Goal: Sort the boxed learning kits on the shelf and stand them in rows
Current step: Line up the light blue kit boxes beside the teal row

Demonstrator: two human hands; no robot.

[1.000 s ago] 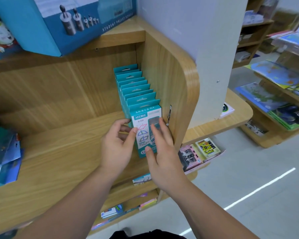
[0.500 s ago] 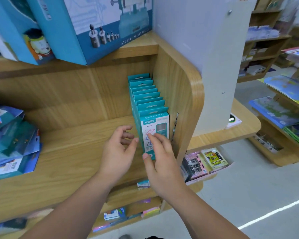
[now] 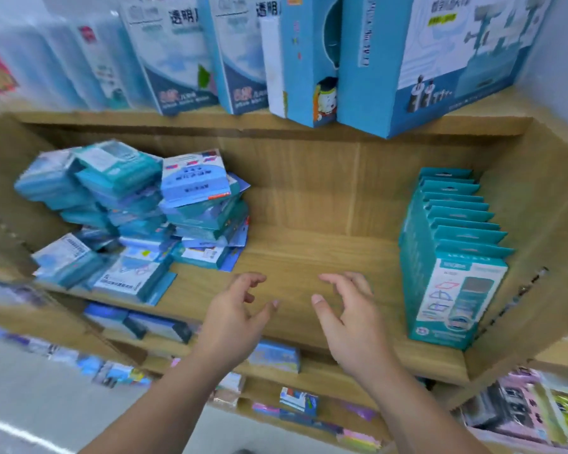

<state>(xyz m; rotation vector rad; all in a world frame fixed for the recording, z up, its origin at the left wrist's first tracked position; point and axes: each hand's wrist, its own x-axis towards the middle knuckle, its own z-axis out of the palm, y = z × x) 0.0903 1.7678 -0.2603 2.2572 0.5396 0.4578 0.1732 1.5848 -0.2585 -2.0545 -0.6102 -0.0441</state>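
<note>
The row of teal boxed kits (image 3: 453, 253) stands upright at the right end of the shelf (image 3: 309, 253), packed front to back just beside the wooden side panel (image 3: 541, 221); its front box (image 3: 456, 309) faces outward at the shelf's front edge.

A second ago both hands were pressed to that front box; now the left hand (image 3: 233, 319) and right hand (image 3: 351, 322) have come off it and hang over the bare middle of the shelf, apart from each other, fingers loosely curled and holding nothing. The view has also swung left, bringing in a heap of kits (image 3: 138, 217) lying flat and askew at the left end, well apart from the row. I judge that the row is settled for the moment and the next kit must come from that heap.

Motion blur softens everything; the print on the boxes cannot be read; the boxes at the back of the row show only their top tabs; how many kits the heap holds cannot be told. The larger blue boxes (image 3: 440, 60) above are cut off at the top; the lower shelves (image 3: 276, 371) are mostly smear.
</note>
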